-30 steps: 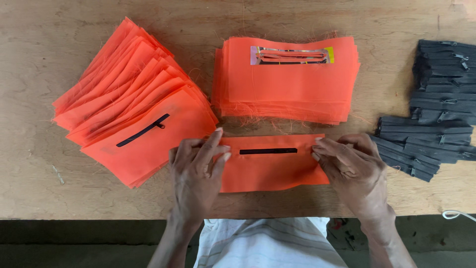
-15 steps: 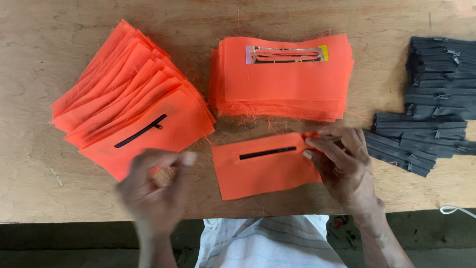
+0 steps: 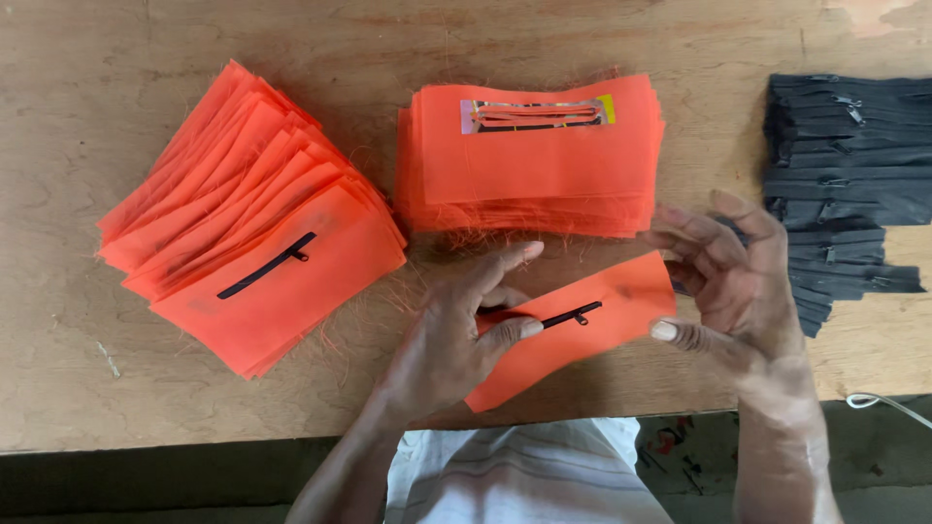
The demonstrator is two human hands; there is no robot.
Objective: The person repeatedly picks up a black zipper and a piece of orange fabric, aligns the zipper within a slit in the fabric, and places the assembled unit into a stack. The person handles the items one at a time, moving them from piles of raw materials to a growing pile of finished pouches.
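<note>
An orange fabric piece (image 3: 621, 312) with a black zipper (image 3: 571, 314) sewn in its slot lies tilted on the wooden table (image 3: 78, 388) near the front edge. My left hand (image 3: 456, 335) grips its left end, thumb on top beside the zipper. Just off the piece's right end, my right hand (image 3: 730, 277) hovers with its fingers spread and holds nothing.
A fanned pile of orange pieces (image 3: 252, 262) with zippers lies at the left. A squared stack of orange pieces (image 3: 534, 175) with a shiny template on top sits behind. Black zippers (image 3: 845, 165) are piled at the right. Loose orange threads lie about.
My left hand came back onto the piece and took hold of its left end. The piece now lies turned at an angle, with a zipper in its slot. My right hand lifted off.
</note>
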